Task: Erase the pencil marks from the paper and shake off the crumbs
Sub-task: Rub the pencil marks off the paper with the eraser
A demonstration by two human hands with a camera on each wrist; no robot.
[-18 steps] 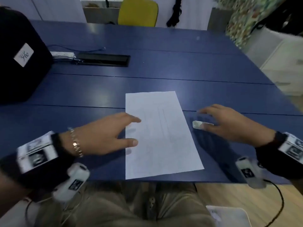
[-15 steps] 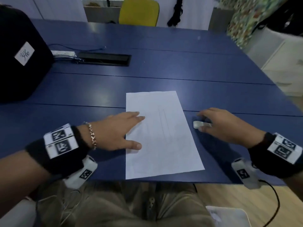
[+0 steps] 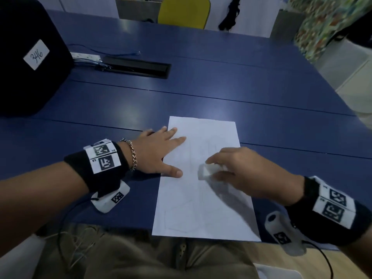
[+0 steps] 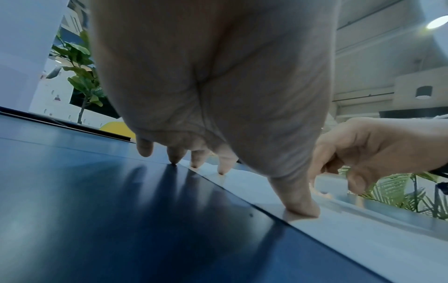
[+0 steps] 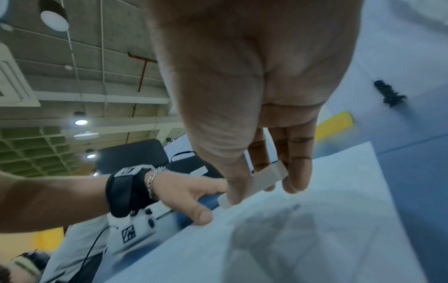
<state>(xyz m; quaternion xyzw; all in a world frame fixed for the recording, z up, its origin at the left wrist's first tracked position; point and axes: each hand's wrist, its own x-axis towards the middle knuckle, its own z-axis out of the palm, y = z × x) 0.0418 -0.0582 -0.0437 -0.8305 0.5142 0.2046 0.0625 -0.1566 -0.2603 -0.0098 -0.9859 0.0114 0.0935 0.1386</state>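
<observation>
The right hand (image 3: 253, 174), pinching the small white block eraser (image 3: 208, 171), has moved from the blue table onto the white paper sheet (image 3: 203, 208) at frame centre; the flat left hand (image 3: 159, 152) pins its edge, so rubbing can begin.

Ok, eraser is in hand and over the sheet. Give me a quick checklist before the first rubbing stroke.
1. Eraser pinched in the right hand: ok.
2. Left hand pins the paper, thumb and fingertips on its left edge: ok.
3. Paper flat on the blue table: ok; its near edge hangs slightly past the table edge.
4. Pencil marks located: ok, faint lines near the eraser.
5. Eraser touching the paper: cannot tell.
6. Crumbs on the sheet: cannot tell, none visible.
</observation>
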